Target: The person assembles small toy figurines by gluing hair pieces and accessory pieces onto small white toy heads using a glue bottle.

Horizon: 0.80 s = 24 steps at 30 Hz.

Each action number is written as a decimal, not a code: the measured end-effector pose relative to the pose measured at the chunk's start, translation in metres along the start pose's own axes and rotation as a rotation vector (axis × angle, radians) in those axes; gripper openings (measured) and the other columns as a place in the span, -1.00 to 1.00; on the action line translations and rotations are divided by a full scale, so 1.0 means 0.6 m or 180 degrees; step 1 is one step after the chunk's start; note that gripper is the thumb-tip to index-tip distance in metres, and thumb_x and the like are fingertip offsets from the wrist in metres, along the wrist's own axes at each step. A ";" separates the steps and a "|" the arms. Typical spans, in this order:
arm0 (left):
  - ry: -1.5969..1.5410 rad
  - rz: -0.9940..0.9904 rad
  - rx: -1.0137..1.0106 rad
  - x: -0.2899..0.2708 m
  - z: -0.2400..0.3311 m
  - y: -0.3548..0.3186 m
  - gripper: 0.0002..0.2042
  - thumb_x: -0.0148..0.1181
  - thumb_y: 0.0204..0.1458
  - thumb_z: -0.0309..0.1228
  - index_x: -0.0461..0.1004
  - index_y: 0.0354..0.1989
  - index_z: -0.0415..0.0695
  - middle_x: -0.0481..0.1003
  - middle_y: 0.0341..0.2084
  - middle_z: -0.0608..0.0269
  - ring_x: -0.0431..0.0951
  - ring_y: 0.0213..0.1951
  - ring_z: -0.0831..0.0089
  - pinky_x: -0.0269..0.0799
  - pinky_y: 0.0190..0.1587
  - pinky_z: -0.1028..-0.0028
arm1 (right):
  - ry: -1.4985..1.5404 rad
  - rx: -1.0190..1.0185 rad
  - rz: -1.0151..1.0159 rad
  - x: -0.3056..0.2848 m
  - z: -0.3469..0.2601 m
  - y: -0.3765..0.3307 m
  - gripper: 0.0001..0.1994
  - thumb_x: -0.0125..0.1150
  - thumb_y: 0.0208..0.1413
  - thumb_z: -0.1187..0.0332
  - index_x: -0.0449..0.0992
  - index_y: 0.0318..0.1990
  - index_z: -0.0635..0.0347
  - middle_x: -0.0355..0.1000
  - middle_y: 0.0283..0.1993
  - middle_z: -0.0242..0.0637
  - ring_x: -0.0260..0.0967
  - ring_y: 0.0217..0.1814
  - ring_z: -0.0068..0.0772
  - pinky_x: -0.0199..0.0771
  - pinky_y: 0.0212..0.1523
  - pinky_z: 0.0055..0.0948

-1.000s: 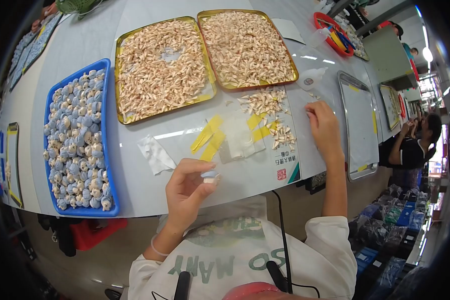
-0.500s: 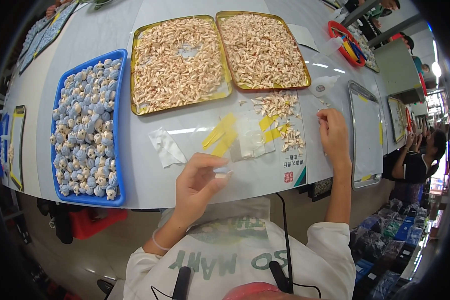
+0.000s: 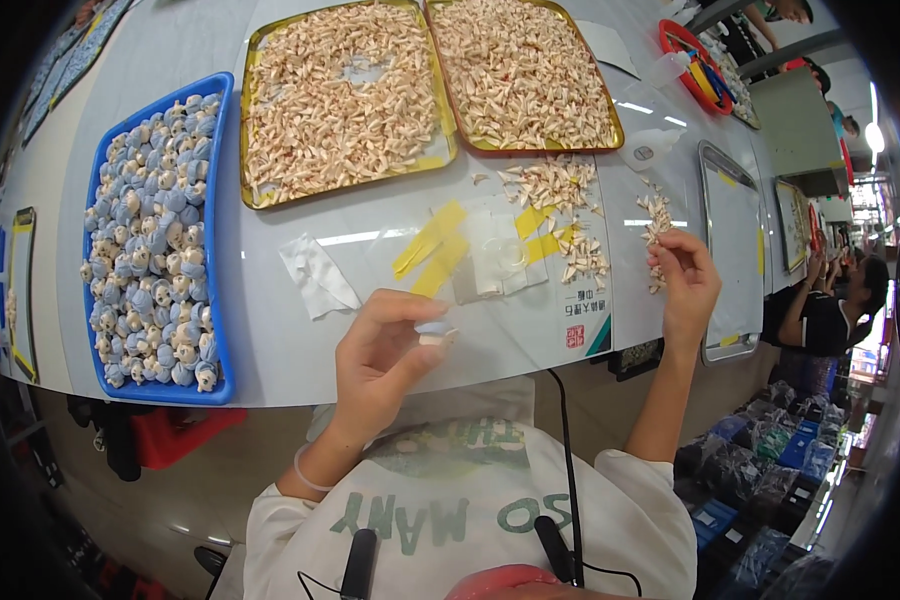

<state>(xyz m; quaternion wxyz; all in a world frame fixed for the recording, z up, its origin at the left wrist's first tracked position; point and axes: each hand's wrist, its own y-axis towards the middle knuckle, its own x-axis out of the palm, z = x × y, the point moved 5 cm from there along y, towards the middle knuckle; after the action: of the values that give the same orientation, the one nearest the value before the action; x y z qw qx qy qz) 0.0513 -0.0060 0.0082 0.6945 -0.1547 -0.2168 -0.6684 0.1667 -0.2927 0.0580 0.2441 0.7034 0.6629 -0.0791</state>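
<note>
In a pinch between thumb and fingers, my left hand [image 3: 370,360] holds a small blue-and-cream figurine [image 3: 432,329] just above the table's near edge. My right hand [image 3: 690,285] is closed, with its fingertips at a narrow strip of small cream pieces [image 3: 654,215] on the right of the table. Whatever those fingertips pinch is too small to make out. Between the hands lies a loose heap of pointed cream pieces [image 3: 582,255]. Beside it, yellow tape strips [image 3: 438,250] and a clear flat sheet [image 3: 495,270] rest on the tabletop.
A blue tray [image 3: 225,300] of similar blue-and-cream figurines stands at the left. Two yellow-rimmed trays [image 3: 448,150] [image 3: 610,147] full of cream pieces lie at the back. Nearby are a white cloth [image 3: 318,280], a squeeze bottle [image 3: 653,146], a metal tray [image 3: 735,250] and a red basin [image 3: 715,120].
My right hand has shifted slightly right and nearer, uncovering the strip of cream pieces. My left hand still holds the figurine, now a little more to the left. The view has tilted slightly.
</note>
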 end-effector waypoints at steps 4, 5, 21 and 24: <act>-0.0124 0.0032 -0.0068 -0.001 0.000 0.003 -0.73 0.06 -0.12 -0.64 0.30 -0.17 -0.30 0.27 -0.24 0.17 0.29 -0.14 0.44 0.20 -0.07 0.46 | 0.0747 0.0558 0.0306 -0.010 0.008 -0.028 -0.90 0.07 -0.09 0.61 0.40 -0.36 0.38 0.34 -0.29 -0.20 0.32 -0.35 -0.52 0.36 -0.33 -0.59; -0.0084 0.0028 -0.0046 -0.001 0.000 0.002 -0.73 0.06 -0.12 -0.64 0.30 -0.17 -0.30 0.28 -0.24 0.16 0.29 -0.14 0.44 0.21 -0.07 0.46 | 0.0736 0.0566 0.0296 -0.008 0.006 -0.037 -0.90 0.07 -0.09 0.61 0.40 -0.36 0.38 0.34 -0.29 -0.20 0.32 -0.35 -0.52 0.36 -0.33 -0.59; -0.0480 0.0010 -0.0008 -0.007 -0.004 0.002 -0.70 0.13 -0.14 -0.57 0.30 -0.18 -0.30 0.30 -0.22 0.14 0.31 -0.15 0.40 0.21 -0.06 0.44 | 0.1223 0.0283 0.0337 0.034 -0.011 -0.078 -0.82 0.14 -0.07 0.46 0.37 -0.33 0.39 0.38 -0.49 -0.21 0.30 -0.51 -0.48 0.34 -0.44 -0.59; -0.0525 0.0016 -0.0042 -0.008 -0.003 0.002 -0.71 0.13 -0.14 -0.57 0.30 -0.18 -0.30 0.30 -0.23 0.15 0.31 -0.15 0.40 0.20 -0.06 0.44 | 0.1386 0.0304 0.0302 0.036 -0.004 -0.076 -0.80 0.16 -0.07 0.42 0.35 -0.32 0.37 0.37 -0.50 -0.21 0.29 -0.53 -0.49 0.32 -0.46 -0.59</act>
<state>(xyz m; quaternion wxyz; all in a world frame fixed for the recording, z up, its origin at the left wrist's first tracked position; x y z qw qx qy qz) 0.0527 -0.0026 0.0041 0.6749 -0.2144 -0.2684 -0.6530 0.1245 -0.2721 0.0398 0.0651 0.7450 0.6616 0.0549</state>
